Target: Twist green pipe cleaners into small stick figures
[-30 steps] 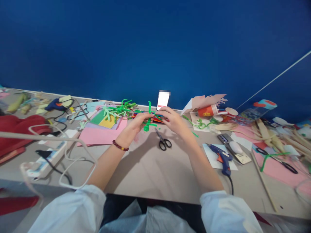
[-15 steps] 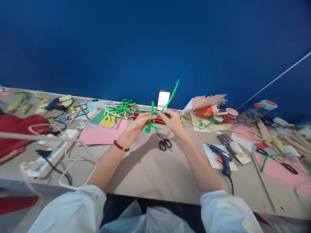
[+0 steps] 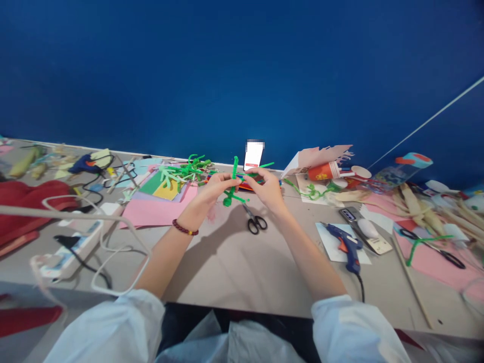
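Observation:
Between my hands, above the table, is a green pipe cleaner shape (image 3: 228, 201) with a straight upright stem and short branches. My left hand (image 3: 215, 190) pinches it near the middle of the stem. My right hand (image 3: 267, 190) is closed at the fingertips on a loose green pipe cleaner (image 3: 267, 165), whose free end sticks out to the right behind the fingers. The fingertips of both hands nearly meet, and they hide where the strands join. Below them lie black-handled scissors (image 3: 256, 223), their blades pointing away from me.
A lit phone (image 3: 253, 154) leans against the blue wall. To the left are coloured paper sheets (image 3: 155, 210), green pipe cleaner branches (image 3: 189, 169) and a power strip (image 3: 75, 252). On the right lie a blue glue gun (image 3: 348, 247), another phone (image 3: 372, 242) and a paper cup (image 3: 325, 172).
The free end of the loose pipe cleaner, which rose high up to the right, now lies low and nearly level behind my right hand. My left hand still holds the stem.

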Available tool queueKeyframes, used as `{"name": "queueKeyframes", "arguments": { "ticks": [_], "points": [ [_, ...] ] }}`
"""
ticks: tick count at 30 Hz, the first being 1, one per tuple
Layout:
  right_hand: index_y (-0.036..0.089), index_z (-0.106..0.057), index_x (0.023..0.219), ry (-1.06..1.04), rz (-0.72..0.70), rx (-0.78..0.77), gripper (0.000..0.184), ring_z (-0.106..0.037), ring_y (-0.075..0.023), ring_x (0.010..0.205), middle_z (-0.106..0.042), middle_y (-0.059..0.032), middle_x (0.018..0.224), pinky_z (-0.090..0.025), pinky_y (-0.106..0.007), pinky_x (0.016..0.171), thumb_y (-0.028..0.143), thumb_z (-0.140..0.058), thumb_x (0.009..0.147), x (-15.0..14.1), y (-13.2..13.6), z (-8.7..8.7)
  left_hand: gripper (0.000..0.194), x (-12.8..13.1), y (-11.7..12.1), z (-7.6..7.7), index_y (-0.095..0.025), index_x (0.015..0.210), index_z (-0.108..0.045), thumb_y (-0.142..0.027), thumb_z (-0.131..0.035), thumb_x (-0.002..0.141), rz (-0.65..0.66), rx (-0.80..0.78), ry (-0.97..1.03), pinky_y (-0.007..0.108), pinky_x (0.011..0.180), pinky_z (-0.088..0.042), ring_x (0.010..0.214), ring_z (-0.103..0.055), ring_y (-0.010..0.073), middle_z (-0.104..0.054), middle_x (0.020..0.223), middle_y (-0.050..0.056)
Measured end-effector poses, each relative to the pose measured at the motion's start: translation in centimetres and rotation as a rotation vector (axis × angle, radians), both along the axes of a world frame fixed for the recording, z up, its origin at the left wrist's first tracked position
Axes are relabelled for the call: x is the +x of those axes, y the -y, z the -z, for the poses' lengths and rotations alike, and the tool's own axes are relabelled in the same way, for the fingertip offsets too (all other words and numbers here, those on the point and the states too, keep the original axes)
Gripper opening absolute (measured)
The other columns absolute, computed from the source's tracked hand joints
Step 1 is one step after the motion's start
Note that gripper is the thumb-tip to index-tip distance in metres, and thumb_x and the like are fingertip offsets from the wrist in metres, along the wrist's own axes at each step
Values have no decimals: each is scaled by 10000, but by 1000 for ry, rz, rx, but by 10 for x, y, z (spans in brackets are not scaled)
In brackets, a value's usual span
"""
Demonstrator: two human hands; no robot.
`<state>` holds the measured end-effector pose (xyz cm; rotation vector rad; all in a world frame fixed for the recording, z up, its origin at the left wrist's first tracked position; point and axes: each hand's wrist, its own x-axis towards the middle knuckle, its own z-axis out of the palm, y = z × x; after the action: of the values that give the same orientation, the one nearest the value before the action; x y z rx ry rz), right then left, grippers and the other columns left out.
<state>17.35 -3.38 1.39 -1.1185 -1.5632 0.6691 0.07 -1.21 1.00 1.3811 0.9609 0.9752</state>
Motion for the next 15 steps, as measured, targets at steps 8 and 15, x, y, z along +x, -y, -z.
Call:
{"name": "queueKeyframes", "arguments": {
  "ticks": [8, 15],
  "points": [
    [245, -732, 932, 155, -65, 186, 183, -593, -207, 998, -643, -74, 1034, -509, -343, 801, 331, -608, 829, 6, -6, 4, 260, 0, -4, -2, -158, 535, -580, -344, -726, 643, 52, -120, 170, 249, 554, -391, 544, -496, 95, -553, 561, 6],
    [214, -693, 917, -5, -85, 28, 176, -650, -180, 865, -702, -52, 959, -517, -328, 805, 310, -608, 796, 5, 0, -1, 269, 2, 1, -10, -161, 519, -573, -359, -711, 639, 124, -159, 173, 268, 583, -385, 552, -494, 109, -533, 538, 1]
  ]
}}
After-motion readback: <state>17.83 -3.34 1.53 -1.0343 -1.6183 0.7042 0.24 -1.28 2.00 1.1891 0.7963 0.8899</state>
